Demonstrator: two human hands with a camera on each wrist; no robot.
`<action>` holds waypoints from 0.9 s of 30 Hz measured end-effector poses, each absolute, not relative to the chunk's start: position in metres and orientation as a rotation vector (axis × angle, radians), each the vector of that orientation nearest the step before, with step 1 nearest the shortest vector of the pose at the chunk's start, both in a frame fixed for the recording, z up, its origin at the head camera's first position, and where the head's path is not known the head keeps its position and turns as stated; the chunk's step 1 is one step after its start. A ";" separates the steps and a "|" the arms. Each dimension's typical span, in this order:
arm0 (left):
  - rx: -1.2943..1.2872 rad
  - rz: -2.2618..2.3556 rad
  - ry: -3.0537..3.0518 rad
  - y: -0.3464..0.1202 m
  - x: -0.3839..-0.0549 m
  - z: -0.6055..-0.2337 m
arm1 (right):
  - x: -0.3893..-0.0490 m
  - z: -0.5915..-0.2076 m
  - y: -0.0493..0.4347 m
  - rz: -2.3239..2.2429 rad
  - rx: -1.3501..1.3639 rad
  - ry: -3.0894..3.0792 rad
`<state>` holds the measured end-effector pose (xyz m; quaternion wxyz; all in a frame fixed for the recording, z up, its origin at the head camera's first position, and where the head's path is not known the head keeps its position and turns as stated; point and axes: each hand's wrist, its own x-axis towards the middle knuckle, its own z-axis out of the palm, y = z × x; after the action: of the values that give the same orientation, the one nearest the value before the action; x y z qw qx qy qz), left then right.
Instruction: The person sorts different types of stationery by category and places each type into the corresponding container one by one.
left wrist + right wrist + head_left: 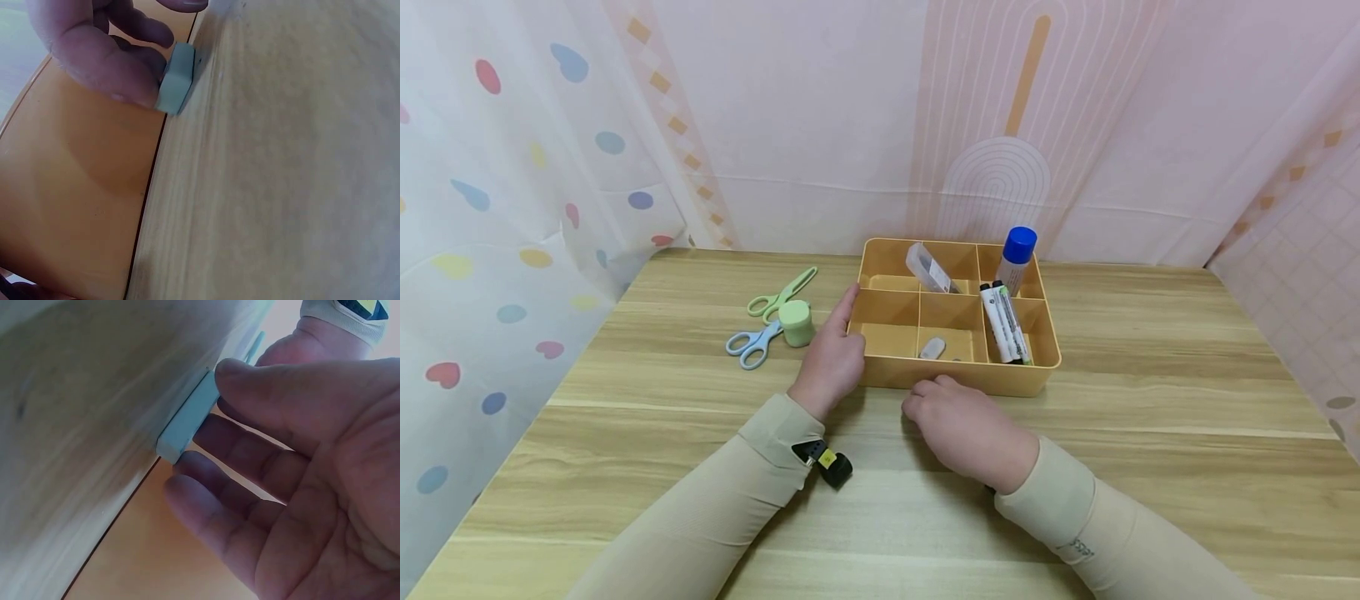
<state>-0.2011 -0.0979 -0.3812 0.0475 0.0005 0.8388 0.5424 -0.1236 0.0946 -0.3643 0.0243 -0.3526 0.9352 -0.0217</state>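
Observation:
A tan organizer box (pixel 955 375) with several compartments sits on the wood table. My left hand (pixel 829 367) lies along its left wall, fingers extended against it. In front of the box, my right hand (pixel 966 421) pinches a small pale-green block (pixel 187 419) between thumb and fingers, low by the tabletop. The left wrist view also shows the block (pixel 177 78) beside the box's bottom edge; in the head view the right hand hides it. Inside the box are a grey oval piece (pixel 933 348), markers (pixel 1003 325), a clear plastic case (pixel 928 268) and a blue-capped tube (pixel 1018 254).
Left of the box lie green scissors (pixel 784 293) and blue scissors (pixel 755 343), with a light-green container (pixel 796 323) beside them. Patterned curtains (pixel 790 125) hang behind the table and along both sides.

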 end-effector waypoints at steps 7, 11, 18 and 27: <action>0.002 1.655 2.552 -0.098 -0.202 -0.381 | -0.124 -0.365 0.097 -0.084 -1.094 2.926; 0.004 1.658 2.552 -0.098 -0.202 -0.381 | -0.125 -0.366 0.097 -0.080 -1.087 2.932; -0.001 1.656 2.552 -0.098 -0.202 -0.381 | -0.126 -0.366 0.096 -0.118 -1.048 2.889; -0.002 1.653 2.552 -0.098 -0.201 -0.381 | -0.126 -0.364 0.096 -0.145 -1.035 2.839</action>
<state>-0.2013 -0.0980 -0.3813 0.0503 -0.0005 0.8383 0.5429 -0.1262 0.0963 -0.3638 0.0581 -0.3416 0.9368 -0.0477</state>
